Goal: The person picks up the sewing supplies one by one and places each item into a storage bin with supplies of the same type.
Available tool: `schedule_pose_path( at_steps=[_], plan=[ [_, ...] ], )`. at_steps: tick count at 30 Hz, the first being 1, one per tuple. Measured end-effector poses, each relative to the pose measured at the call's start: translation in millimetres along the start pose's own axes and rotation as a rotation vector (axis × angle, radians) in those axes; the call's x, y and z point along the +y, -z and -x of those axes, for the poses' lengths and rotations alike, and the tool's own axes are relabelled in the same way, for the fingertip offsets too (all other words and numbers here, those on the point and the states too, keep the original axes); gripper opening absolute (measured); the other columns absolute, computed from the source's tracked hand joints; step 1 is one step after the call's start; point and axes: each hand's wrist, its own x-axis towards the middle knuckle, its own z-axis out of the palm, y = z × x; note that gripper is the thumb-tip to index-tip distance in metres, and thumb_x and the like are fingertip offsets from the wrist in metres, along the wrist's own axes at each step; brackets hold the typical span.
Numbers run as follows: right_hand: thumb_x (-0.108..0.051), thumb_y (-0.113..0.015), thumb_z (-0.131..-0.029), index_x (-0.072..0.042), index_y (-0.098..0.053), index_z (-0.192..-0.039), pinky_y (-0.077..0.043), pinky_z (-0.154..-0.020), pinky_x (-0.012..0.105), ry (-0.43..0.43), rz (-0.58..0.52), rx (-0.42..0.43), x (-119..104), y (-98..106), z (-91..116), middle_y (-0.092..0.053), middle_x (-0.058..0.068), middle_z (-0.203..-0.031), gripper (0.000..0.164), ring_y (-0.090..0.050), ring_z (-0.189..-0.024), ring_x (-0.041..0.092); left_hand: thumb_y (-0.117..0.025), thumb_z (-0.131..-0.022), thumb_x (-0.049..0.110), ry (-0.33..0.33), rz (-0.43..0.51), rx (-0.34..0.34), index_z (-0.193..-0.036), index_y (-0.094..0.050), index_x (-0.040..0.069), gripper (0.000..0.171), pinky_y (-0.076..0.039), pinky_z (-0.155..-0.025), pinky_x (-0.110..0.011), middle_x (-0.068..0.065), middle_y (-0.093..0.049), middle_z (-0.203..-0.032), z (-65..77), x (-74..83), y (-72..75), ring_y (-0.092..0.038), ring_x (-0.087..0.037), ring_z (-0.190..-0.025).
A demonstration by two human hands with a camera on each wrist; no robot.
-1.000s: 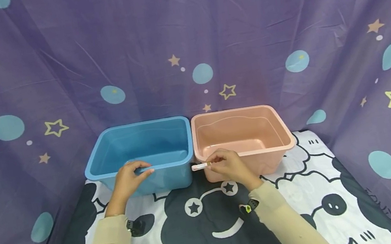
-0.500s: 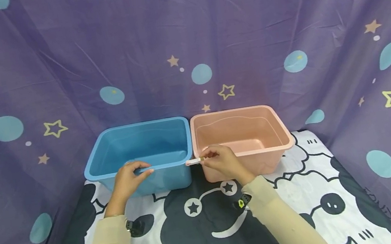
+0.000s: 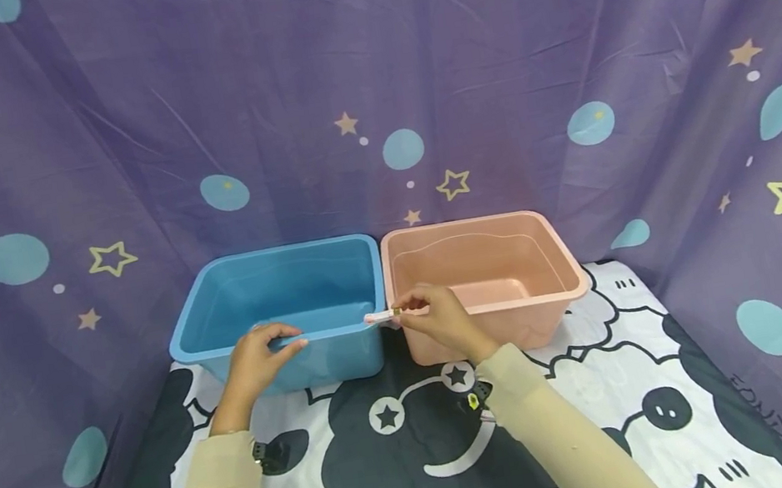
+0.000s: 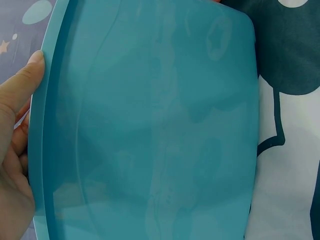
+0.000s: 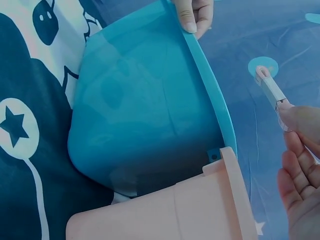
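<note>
My left hand (image 3: 255, 364) grips the front rim of a blue plastic tub (image 3: 335, 358), thumb outside and fingers inside, as the left wrist view shows. My right hand (image 3: 442, 322) pinches one end of a slim, pale-pink skein of thread (image 5: 271, 91) with a white paper band. In the head view the skein (image 3: 380, 316) points left, over the blue tub's front right corner. A peach plastic tub (image 3: 524, 323) stands right of the blue one, below and around the right hand. No contents show in either tub from the head view.
Both tubs stand side by side on a cloth (image 3: 423, 458) printed with black and white cartoon sheep. A purple curtain (image 3: 297, 123) with stars and blue spots hangs behind them and along both sides.
My right hand has moved left and slightly up and away from me, carrying the skein from between the tubs to the blue tub's corner. The left hand has stayed on the rim.
</note>
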Motion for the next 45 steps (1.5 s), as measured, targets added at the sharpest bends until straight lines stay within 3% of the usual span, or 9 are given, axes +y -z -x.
schedule_pose_path(
  at_steps=[9, 16, 23, 29, 37, 45],
  plan=[
    [-0.007, -0.073, -0.081, -0.006, -0.071, -0.094, -0.05, -0.074, 0.025, -0.066, -0.033, -0.031, 3, -10, -3, -0.064, 0.003, -0.09, 0.013, -0.055, -0.085, 0.017, -0.075, -0.08, 0.031, 0.001, 0.003, 0.002, -0.097, -0.073, 0.01, 0.027, -0.046, -0.085, -0.05, -0.009, -0.07, -0.098, 0.6, -2.8, -1.2, -0.06, -0.032, -0.098],
    [-0.008, -0.074, -0.08, -0.006, -0.072, -0.094, -0.05, -0.075, 0.029, 0.004, -0.01, -0.006, 2, -17, -9, -0.064, 0.004, -0.087, 0.014, -0.055, -0.083, 0.019, -0.075, -0.08, 0.031, 0.001, 0.007, -0.002, -0.096, -0.073, 0.011, 0.026, -0.047, -0.084, -0.049, -0.008, -0.07, -0.097, 0.2, -0.7, -1.2, -0.061, -0.031, -0.098],
    [-0.007, -0.073, -0.08, -0.005, -0.071, -0.094, -0.05, -0.064, 0.021, -0.032, -0.019, 0.014, -1, -21, -15, -0.061, 0.005, -0.086, 0.014, -0.054, -0.082, 0.02, -0.075, -0.08, 0.029, 0.007, -0.004, 0.001, -0.096, -0.073, 0.011, 0.024, -0.046, -0.085, -0.05, -0.009, -0.07, -0.097, -0.1, -1.6, -2.3, -0.061, -0.031, -0.098],
    [-0.006, -0.072, -0.081, -0.003, -0.071, -0.095, -0.052, -0.059, 0.022, -0.068, -0.058, 0.008, -3, -23, -19, -0.059, 0.007, -0.087, 0.015, -0.053, -0.081, 0.019, -0.076, -0.079, 0.028, 0.018, -0.005, 0.006, -0.096, -0.073, 0.011, 0.024, -0.047, -0.084, -0.049, -0.008, -0.07, -0.097, 0.0, -1.7, -3.3, -0.061, -0.031, -0.096],
    [-0.003, -0.071, -0.081, 0.0, -0.07, -0.095, -0.049, -0.049, 0.024, -0.074, -0.112, 0.007, -6, -27, -26, -0.058, 0.012, -0.085, 0.014, -0.053, -0.057, 0.017, -0.076, -0.079, 0.027, 0.005, -0.001, -0.002, -0.097, -0.073, 0.009, 0.025, -0.047, -0.084, -0.049, -0.009, -0.07, -0.096, -0.6, -0.5, -3.3, -0.061, -0.031, -0.096],
    [-0.007, -0.072, -0.082, -0.005, -0.071, -0.094, -0.046, -0.071, 0.022, -0.039, -0.013, 0.012, -5, -35, -30, -0.065, 0.007, -0.093, 0.013, -0.053, -0.082, 0.017, -0.076, -0.079, 0.027, 0.006, -0.004, 0.012, -0.096, -0.073, 0.01, 0.025, -0.047, -0.083, -0.049, -0.009, -0.07, -0.096, -0.5, -1.2, -2.8, -0.061, -0.031, -0.095]
  ],
)
